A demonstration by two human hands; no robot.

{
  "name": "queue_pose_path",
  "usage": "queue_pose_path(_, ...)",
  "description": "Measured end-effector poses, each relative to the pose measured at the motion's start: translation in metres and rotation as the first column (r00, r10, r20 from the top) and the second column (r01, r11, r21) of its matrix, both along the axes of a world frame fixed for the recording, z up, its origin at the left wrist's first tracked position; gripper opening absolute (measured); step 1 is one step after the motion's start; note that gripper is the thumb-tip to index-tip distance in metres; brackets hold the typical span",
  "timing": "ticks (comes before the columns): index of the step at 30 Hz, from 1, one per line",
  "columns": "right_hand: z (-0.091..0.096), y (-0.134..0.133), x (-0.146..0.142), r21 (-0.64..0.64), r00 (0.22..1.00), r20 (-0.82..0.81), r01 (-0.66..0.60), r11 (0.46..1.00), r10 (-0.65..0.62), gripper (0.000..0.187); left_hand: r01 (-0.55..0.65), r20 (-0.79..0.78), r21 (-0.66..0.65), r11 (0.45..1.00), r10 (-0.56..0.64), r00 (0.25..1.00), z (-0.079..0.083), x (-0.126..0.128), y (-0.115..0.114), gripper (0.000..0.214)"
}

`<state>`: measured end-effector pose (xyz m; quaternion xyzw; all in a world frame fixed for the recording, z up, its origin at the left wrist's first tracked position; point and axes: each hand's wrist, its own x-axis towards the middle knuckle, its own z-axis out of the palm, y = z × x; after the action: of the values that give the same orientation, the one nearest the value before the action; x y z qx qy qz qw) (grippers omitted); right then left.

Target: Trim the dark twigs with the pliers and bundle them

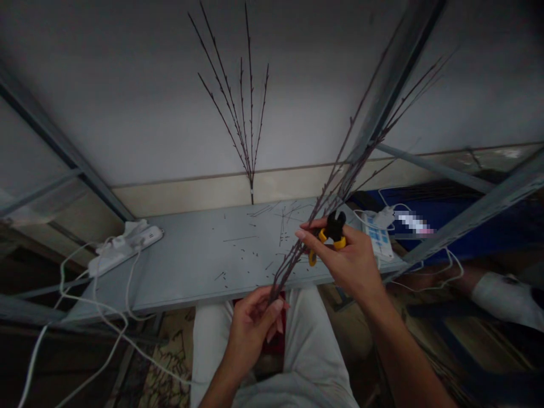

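Head view, so basically looking down over this person's lap at a narrow grey shelf [187, 266]. Both hands are busy with a bunch of thin dark twigs [294, 256], held at a slant over the front edge of the shelf. The left hand [257, 326] has its thumb and fingers closed around the lower ends, just above the knees. The right hand [351, 255] is farther up the bunch, thumb and fingertips by the stems, and it's also got a pair of cutters [335, 226] tucked in its grip: black head pointing up and away, yellow handles among the fingers. Can't tell how firmly that hand has the twigs themselves. The tops fan out way up to the right, past a metal post [402, 85].

Shelf's kinda messy, tbh: little dark clippings [243, 251] and a few longer thin bits scattered all over the middle. At the back there's a finished-looking spray [250, 163] of budded twigs, upright against the pale wall [144, 113], stems gathered at the bottom. White power strip [147, 237] on the left end with cables [124, 326] looping down, and a white box [379, 241] on the right, next to something blue [361, 198]. Pale trousers [317, 340] underneath.
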<state>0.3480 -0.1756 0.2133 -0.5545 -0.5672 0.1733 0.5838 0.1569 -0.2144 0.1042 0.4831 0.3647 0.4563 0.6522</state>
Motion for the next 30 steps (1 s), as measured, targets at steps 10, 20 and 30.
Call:
queue_pose_path(10, 0.023, -0.021, 0.024, 0.090, 0.993, -0.038, -0.110, 0.990, 0.114, 0.017, 0.160, 0.235, -0.084, 0.984, -0.136, 0.962, 0.014, 0.011, 0.000, 0.030)
queue_pose_path(20, 0.020, -0.012, 0.023, 0.082, 0.999, -0.001, 0.035, 0.996, -0.035, 0.056, 0.021, 0.116, 0.034, 0.999, -0.025, 0.993, 0.031, 0.023, -0.001, 0.030)
queue_pose_path(30, -0.012, -0.023, -0.005, -0.046, 0.998, -0.047, -0.035, 0.998, 0.033, 0.034, -0.133, -0.007, 0.108, 0.985, 0.135, 0.991, 0.014, 0.017, -0.004, 0.026)
